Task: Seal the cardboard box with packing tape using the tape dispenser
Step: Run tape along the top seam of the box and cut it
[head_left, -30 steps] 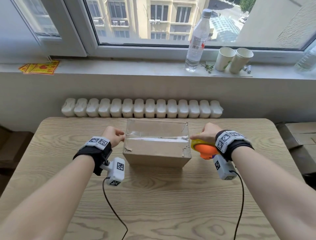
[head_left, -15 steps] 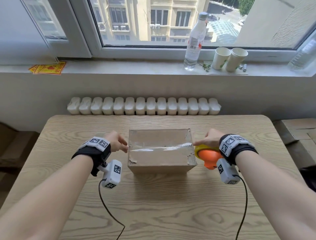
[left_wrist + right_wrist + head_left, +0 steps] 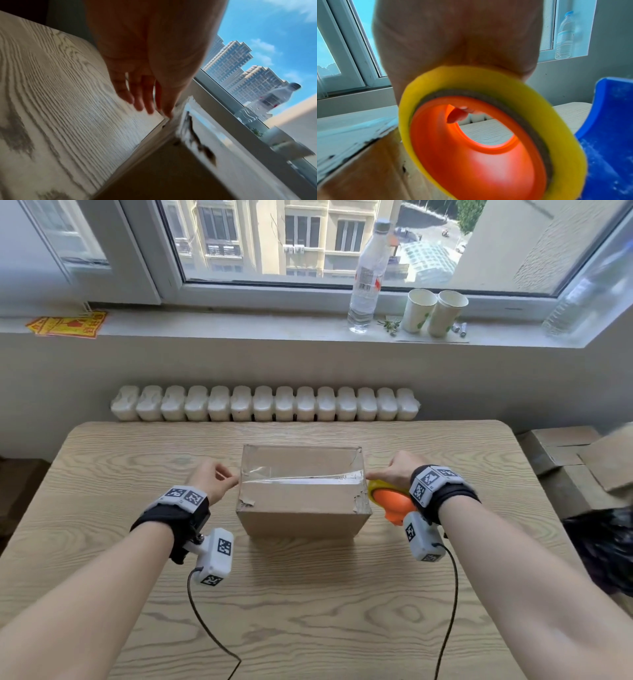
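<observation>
Two hands are at work, one at each end of the cardboard box [image 3: 301,491], which sits near the middle of the wooden table [image 3: 102,460]. In the head view, a strip of clear packing tape [image 3: 301,477] runs across the top of the box along the flap seam, from the left edge to the right. My left hand [image 3: 212,479] is just beside the left end of the box, thumb and forefinger pinched together on what I judge to be the free end of the tape. My right hand [image 3: 390,472] is at the right end, wrapped over the orange tape dispenser [image 3: 392,503] with its yellow roll. I judge the step in hand to be laying the strip over the seam; the next move calls for pressing it flat, bringing the dispenser down over the right edge and cutting the tape, while the left end is kept taut. In the left wrist view, my fingers [image 3: 147,100] point downward, their tips meeting the taped corner of the box; the pinch itself is blurred. In the right wrist view, the roll and dispenser fill the frame under my palm, the box lies just left of them, and one fingertip [image 3: 458,115] shows through the hub.
</observation>
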`<action>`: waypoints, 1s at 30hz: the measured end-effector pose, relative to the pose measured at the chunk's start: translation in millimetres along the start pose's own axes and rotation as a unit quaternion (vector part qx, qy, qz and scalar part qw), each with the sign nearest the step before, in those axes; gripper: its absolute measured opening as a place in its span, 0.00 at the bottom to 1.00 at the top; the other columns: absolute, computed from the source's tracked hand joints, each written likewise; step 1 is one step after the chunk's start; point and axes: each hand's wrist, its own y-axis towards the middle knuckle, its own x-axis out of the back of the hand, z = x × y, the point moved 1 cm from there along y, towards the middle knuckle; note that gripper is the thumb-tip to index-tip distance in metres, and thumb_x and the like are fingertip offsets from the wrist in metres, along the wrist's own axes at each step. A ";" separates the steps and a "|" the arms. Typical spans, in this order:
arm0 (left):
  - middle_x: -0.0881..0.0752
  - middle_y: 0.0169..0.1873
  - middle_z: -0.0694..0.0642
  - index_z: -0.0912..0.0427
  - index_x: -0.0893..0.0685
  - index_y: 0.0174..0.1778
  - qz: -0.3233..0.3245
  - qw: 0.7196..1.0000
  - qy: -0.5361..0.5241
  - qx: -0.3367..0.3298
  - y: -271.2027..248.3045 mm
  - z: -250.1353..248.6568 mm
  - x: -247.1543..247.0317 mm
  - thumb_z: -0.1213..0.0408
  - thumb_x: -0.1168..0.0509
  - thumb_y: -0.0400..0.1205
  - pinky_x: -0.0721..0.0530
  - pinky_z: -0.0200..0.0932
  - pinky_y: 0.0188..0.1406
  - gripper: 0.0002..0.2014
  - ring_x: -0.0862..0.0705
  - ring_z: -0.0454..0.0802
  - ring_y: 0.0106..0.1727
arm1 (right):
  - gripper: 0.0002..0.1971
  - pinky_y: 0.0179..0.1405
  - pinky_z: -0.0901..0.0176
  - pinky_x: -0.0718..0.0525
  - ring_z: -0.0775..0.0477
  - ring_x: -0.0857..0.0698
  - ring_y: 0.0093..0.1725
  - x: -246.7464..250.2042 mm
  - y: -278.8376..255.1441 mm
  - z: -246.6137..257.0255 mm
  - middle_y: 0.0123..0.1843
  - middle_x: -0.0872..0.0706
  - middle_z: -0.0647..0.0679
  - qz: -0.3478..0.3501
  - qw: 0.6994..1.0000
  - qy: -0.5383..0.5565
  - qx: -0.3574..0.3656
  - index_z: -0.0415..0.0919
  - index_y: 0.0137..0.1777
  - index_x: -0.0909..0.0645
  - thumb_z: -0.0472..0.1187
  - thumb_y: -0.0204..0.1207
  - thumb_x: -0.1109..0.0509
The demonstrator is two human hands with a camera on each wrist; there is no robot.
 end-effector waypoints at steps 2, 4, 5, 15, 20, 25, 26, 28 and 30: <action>0.14 0.47 0.62 0.61 0.22 0.47 -0.076 0.997 0.028 -0.014 -6.5 -2.7 2.4 0.62 0.37 0.81 0.19 0.52 0.48 0.06 0.17 0.58 0.46 | 0.31 0.27 0.61 0.27 0.47 0.20 0.31 -0.9 -1.9 -0.9 0.35 0.15 0.44 -0.009 1.000 0.003 -0.002 0.38 0.39 0.16 0.70 0.63 0.31; 0.18 0.60 0.63 0.63 0.23 0.60 -0.101 0.990 0.041 -0.087 -17.8 -6.0 2.0 0.64 0.43 0.84 0.23 0.52 0.57 0.11 0.20 0.60 0.59 | 0.30 0.27 0.61 0.27 0.46 0.20 0.31 -2.3 -3.6 -1.5 0.35 0.14 0.44 -0.015 1.000 0.008 -0.001 0.38 0.38 0.17 0.70 0.63 0.31; 0.23 0.68 0.62 0.64 0.26 0.67 -0.081 0.986 0.058 -0.130 -24.4 -6.4 0.4 0.64 0.45 0.85 0.27 0.52 0.65 0.15 0.24 0.59 0.68 | 0.30 0.25 0.61 0.28 0.47 0.20 0.31 -3.2 -4.5 -1.6 0.34 0.15 0.44 -0.017 1.000 0.011 -0.002 0.38 0.37 0.18 0.69 0.64 0.30; 0.62 0.82 0.50 0.54 0.61 0.81 0.027 0.912 0.357 -0.198 -62.1 -2.6 -33.2 0.44 0.63 0.85 0.65 0.51 0.81 0.31 0.63 0.46 0.82 | 0.28 0.24 0.61 0.31 0.48 0.22 0.28 -9.5 -11.5 -2.3 0.31 0.18 0.45 -0.034 0.999 0.037 0.007 0.38 0.38 0.18 0.67 0.65 0.29; 0.62 0.82 0.54 0.51 0.61 0.81 0.013 0.893 0.394 -0.216 -63.7 -5.9 -38.9 0.42 0.79 0.74 0.68 0.54 0.79 0.37 0.64 0.48 0.82 | 0.28 0.24 0.62 0.30 0.49 0.23 0.28 -9.3 -14.9 -5.5 0.32 0.18 0.45 -0.039 0.999 0.015 0.019 0.37 0.38 0.18 0.67 0.68 0.32; 0.66 0.81 0.52 0.54 0.60 0.81 0.008 0.891 0.398 -0.221 -66.5 -15.3 -43.0 0.42 0.75 0.78 0.69 0.56 0.80 0.35 0.68 0.47 0.81 | 0.27 0.24 0.62 0.30 0.49 0.24 0.27 -10.7 -12.5 -9.1 0.30 0.20 0.45 -0.039 0.999 0.028 0.023 0.37 0.39 0.19 0.65 0.69 0.31; 0.65 0.82 0.53 0.56 0.61 0.81 0.016 0.893 0.395 -0.214 -67.7 -18.7 -45.0 0.42 0.72 0.81 0.69 0.55 0.80 0.34 0.66 0.47 0.82 | 0.27 0.25 0.62 0.30 0.48 0.24 0.28 -11.6 -11.4 -9.2 0.31 0.20 0.45 -0.039 0.998 0.032 0.022 0.37 0.39 0.19 0.65 0.69 0.31; 0.62 0.82 0.55 0.59 0.61 0.81 0.024 0.899 0.391 -0.197 -71.1 -24.3 -49.8 0.45 0.67 0.84 0.69 0.55 0.80 0.32 0.64 0.49 0.82 | 0.26 0.26 0.61 0.29 0.47 0.23 0.29 -13.5 -8.9 -9.0 0.31 0.20 0.44 -0.039 0.998 0.039 0.021 0.37 0.37 0.20 0.65 0.69 0.31; 0.62 0.82 0.57 0.60 0.62 0.81 0.014 0.902 0.386 -0.190 -74.5 -27.0 -54.9 0.47 0.67 0.84 0.71 0.56 0.79 0.31 0.65 0.51 0.82 | 0.27 0.28 0.60 0.28 0.45 0.22 0.30 -15.7 -6.3 -9.2 0.31 0.19 0.44 -0.037 0.998 0.047 0.022 0.37 0.35 0.21 0.65 0.68 0.30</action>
